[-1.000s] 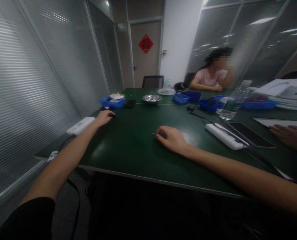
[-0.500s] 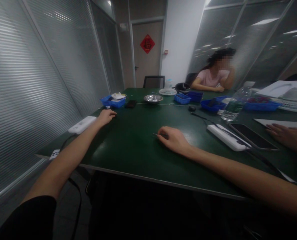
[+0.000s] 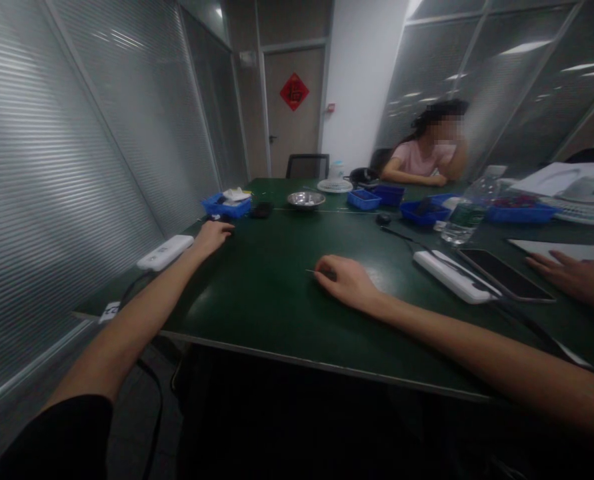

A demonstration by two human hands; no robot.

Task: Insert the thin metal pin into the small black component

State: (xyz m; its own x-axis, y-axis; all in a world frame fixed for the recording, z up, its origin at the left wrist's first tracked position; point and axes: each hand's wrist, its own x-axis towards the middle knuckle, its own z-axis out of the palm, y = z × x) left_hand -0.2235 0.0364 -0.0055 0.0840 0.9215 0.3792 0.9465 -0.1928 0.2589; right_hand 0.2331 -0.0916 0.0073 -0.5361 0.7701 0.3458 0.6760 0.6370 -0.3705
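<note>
Across the green table (image 3: 257, 287), beyond a blue basket (image 3: 234, 210) and metal bowl (image 3: 305, 206), nothing shows as finished: the left hand (image 3: 211, 240) bends (grip unclear), while the right hand's (image 3: 349, 281) narrowed fingers hold a thin rod (image 3: 311, 271), not set down.

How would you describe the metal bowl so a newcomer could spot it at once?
Start at the door with the red diamond sign and look down to the far part of the green table. There, the round, shallow bowl sits between two blue baskets. Its shiny silver metal sets it apart from the white openwork plate behind it.
</note>
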